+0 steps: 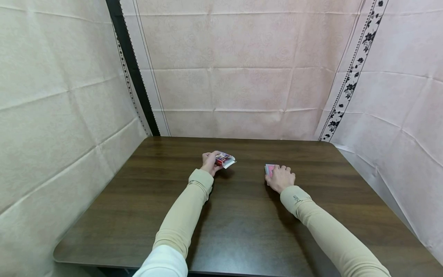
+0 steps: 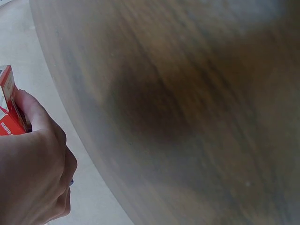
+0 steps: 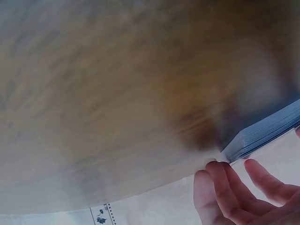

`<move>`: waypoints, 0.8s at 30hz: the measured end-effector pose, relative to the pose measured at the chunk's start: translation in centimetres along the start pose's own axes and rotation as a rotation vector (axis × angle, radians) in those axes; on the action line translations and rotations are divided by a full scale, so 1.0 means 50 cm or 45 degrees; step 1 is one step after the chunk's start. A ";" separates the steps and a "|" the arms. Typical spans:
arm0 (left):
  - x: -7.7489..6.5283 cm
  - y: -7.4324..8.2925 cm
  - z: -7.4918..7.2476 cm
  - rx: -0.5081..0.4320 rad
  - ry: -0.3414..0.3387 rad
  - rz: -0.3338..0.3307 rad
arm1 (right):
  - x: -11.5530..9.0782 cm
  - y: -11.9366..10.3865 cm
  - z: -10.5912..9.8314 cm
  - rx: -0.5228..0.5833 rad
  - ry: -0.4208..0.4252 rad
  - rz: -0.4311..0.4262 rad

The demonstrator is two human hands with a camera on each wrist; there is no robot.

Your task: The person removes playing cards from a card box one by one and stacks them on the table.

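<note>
Closest in, over the near edge of the brown surface (image 1: pixel 238 223), reach two pale sleeves (image 1: pixel 183 215), their cuffs folded back at the wrists. Beyond the right sleeve, the right hand (image 1: pixel 281 179) grips a deck of cards (image 1: pixel 270 169) with bent fingers, pink patterned back upward; the deck lies right of the middle, toward the far edge, and whether it touches the surface I cannot tell. A little farther, left of the deck and well apart from it, the left hand (image 1: pixel 209 163) pinches a red card box (image 1: pixel 224 158), held above the surface, its white flap open and pointing toward the right edge. Past the far edge hangs a creased pale cloth (image 1: pixel 242 84), with a black band (image 1: pixel 135 69) rising behind the far left corner and a floral border (image 1: pixel 349 88) behind the far right corner
</note>
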State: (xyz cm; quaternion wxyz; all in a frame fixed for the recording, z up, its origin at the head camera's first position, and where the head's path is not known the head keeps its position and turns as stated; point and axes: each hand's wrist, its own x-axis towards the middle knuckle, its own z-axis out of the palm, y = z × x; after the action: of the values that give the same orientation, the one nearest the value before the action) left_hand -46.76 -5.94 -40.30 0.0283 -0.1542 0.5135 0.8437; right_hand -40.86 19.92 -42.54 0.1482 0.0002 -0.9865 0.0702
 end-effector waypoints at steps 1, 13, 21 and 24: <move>0.000 0.000 0.000 0.002 0.000 0.001 | 0.000 0.001 0.000 0.000 -0.003 0.000; -0.009 0.001 0.004 0.023 -0.009 0.007 | 0.000 -0.007 -0.001 0.025 0.007 0.000; -0.010 -0.004 0.011 -0.022 -0.019 0.003 | 0.012 -0.105 -0.041 0.177 0.110 -0.420; -0.010 -0.006 0.021 -0.022 -0.036 0.003 | 0.014 -0.142 -0.045 0.225 0.060 -0.569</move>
State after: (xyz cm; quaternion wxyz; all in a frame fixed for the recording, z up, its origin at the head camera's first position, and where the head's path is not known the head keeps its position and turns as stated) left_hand -46.45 -4.83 -39.97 0.0333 -0.1418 0.5060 0.8501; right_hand -40.74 13.21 -39.23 0.1824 0.2299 -0.9482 0.1216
